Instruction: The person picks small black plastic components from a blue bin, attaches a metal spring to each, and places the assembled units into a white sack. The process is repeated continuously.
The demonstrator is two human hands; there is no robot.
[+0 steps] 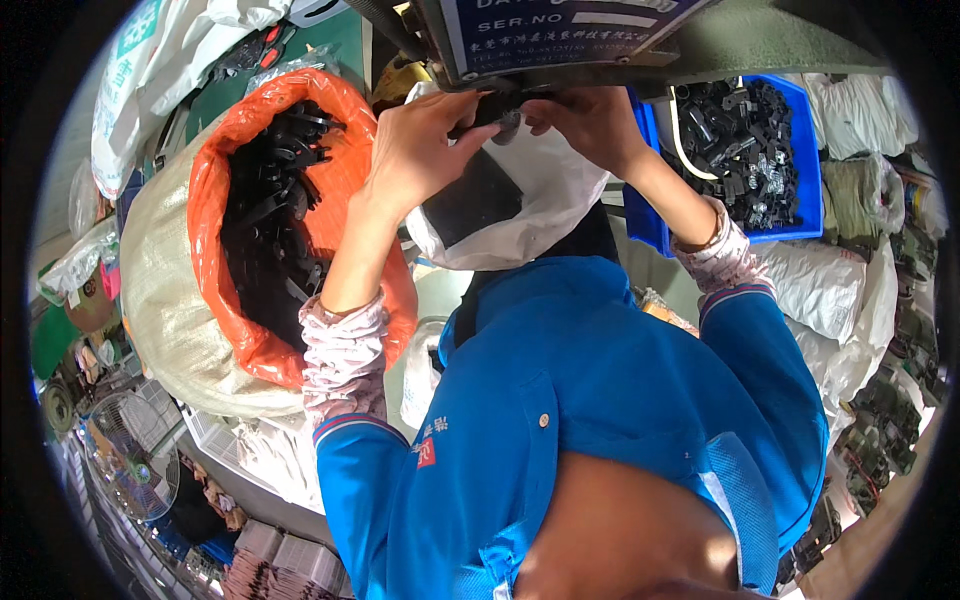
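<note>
Both hands meet at the top centre, close under the machine's overhang. My left hand [420, 150] is closed, its thumb and fingers on a small dark part [508, 122] with a greyish end. From the other side my right hand [595, 125] grips the same part with curled fingers. The part's shape is mostly hidden by fingers and shadow. Just below the hands hangs a white sack [555, 205] with its mouth open and a dark inside. To the left stands an orange-lined sack [215, 200] holding many black plastic pieces [280, 200].
A machine [770, 45] with a dark blue plate [560, 35] overhangs the hands. At the right, a blue bin [808, 160] holds black parts and shiny metal pieces [765, 175]. White bags [820, 285] are piled beyond it. A green table [335, 60] and a fan [130, 455] are on the left.
</note>
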